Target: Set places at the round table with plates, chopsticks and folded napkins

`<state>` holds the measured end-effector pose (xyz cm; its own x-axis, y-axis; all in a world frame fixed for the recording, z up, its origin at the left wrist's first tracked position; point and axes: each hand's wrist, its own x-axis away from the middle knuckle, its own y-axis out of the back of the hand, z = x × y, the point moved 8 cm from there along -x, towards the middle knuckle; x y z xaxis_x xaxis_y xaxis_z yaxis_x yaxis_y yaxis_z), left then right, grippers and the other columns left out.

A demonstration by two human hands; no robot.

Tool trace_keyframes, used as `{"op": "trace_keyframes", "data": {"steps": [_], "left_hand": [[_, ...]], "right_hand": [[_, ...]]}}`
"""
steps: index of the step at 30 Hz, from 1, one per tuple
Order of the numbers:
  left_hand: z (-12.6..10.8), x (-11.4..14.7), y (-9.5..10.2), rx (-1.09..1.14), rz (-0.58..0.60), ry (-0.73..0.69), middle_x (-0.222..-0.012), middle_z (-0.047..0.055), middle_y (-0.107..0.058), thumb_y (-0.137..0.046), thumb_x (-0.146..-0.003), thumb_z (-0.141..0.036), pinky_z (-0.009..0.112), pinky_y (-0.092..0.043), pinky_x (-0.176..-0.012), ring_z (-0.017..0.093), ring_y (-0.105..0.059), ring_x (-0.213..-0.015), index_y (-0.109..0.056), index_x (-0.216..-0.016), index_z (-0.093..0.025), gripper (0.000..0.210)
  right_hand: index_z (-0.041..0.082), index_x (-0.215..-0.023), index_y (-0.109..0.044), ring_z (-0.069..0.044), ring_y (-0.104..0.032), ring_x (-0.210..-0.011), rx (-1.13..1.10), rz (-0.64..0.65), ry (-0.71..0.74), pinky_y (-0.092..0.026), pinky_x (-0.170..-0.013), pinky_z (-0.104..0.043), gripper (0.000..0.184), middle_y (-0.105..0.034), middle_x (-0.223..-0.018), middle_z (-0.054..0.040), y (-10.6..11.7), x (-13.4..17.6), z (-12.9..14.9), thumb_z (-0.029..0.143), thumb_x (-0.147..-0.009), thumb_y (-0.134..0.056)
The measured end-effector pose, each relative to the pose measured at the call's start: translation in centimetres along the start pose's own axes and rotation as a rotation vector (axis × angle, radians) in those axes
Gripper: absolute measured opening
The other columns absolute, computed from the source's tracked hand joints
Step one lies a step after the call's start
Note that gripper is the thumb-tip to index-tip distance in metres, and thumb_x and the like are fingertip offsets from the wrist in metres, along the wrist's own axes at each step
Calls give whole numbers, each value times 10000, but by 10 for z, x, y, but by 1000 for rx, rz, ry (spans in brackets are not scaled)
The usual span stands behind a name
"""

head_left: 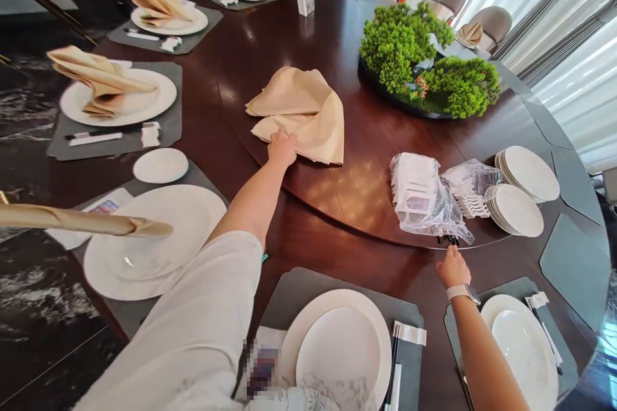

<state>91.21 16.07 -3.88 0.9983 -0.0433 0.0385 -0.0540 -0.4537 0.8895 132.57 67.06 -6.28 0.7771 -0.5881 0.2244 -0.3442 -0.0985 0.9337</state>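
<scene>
Napkins [301,115] lie in a loose pile near the front-left edge of the turntable [357,199] on the round counter [303,241], probably to keep them within easy reach. Fingers of the left hand [282,146] bend onto the pile's near edge; whether they pinch the cloth is hidden. Those of the right hand [454,268] curl by the turntable's front edge, just below the plastic bag [446,215], perhaps for support; any grip is unclear. The napkins look pale gold, smooth and faintly shiny, folded in soft, rounded layers.

No legible text or labels.
</scene>
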Motion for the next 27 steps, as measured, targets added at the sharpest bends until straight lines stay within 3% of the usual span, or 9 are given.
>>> {"op": "trace_keyframes", "data": {"steps": [5, 8, 11, 14, 17, 19, 23, 25, 27], "left_hand": [[18, 2, 17, 59, -33, 69, -1596, 100, -443, -629, -765, -275, 493, -418, -1135, 355, -390, -1444, -721, -1205, -244, 451], [14, 3, 42, 219, -138, 15, -1147, 64, -732, -636, -756, -330, 339, -452, -1035, 227, -595, -1203, -758, -978, -206, 282], [-8, -10, 68, 250, -203, 85, -894, 2, -732, -624, -821, -301, 302, -440, -979, 170, -604, -1051, -726, -987, -145, 250], [-67, -40, 94, 270, -301, 157, -1048, -40, -719, -612, -889, -204, 299, -387, -1032, 128, -515, -1062, -661, -1127, -116, 259], [-169, -77, 102, 428, -353, 19, -1119, -65, -692, -560, -927, -131, 284, -297, -1123, 80, -432, -1069, -622, -1113, -114, 197], [-242, -87, 92, 468, -343, -71, -1188, -75, -679, -505, -883, -31, 280, -268, -1162, 59, -425, -1102, -615, -1106, -141, 272], [-378, -43, 25, 400, -15, -688, -1514, -41, -544, -441, -804, 5, 244, -274, -1242, 32, -427, -1379, -534, -1374, -185, 607], [-390, -4, -13, 344, 68, -837, -1599, 40, -457, -482, -778, -23, 313, -244, -1285, 113, -361, -1493, -506, -1423, -166, 661], [-366, 24, -41, 312, 28, -832, -1534, 125, -505, -550, -830, -130, 393, -312, -1256, 216, -417, -1462, -531, -1385, -141, 555]], "right_hand": [[-16, -1568, -349, -336, -488, -1441, -11, 87, -71, -466, -1125, -429, 692, -354, -1634, -249, 2, -13, -30, 241, -938, -475], [-23, -1585, -304, -353, -507, -1424, -24, 130, -112, -477, -1113, -443, 710, -310, -1653, -255, 3, -22, -46, 268, -955, -455], [-19, -1589, -290, -368, -521, -1408, -40, 150, -139, -482, -1106, -454, 723, -299, -1654, -263, 2, -33, -60, 292, -960, -464], [2, -1579, -316, -365, -527, -1404, -61, 149, -151, -485, -1102, -455, 739, -344, -1622, -282, 0, -44, -74, 308, -938, -519], [26, -1562, -355, -364, -560, -1367, -60, 124, -153, -501, -1072, -460, 736, -406, -1575, -289, -1, -53, -85, 314, -913, -552], [24, -1559, -358, -372, -581, -1337, -56, 117, -153, -511, -1052, -471, 740, -417, -1564, -293, -2, -57, -91, 324, -911, -549], [15, -1598, -293, -384, -567, -1356, -93, 135, -153, -505, -1072, -484, 794, -344, -1619, -286, -10, -64, -105, 332, -914, -542], [22, -1614, -269, -386, -541, -1386, -144, 141, -155, -491, -1099, -491, 823, -304, -1644, -278, -15, -68, -114, 327, -906, -558], [22, -1615, -269, -382, -510, -1419, -228, 129, -149, -471, -1131, -490, 852, -296, -1648, -282, -21, -72, -120, 321, -885, -592]]}}
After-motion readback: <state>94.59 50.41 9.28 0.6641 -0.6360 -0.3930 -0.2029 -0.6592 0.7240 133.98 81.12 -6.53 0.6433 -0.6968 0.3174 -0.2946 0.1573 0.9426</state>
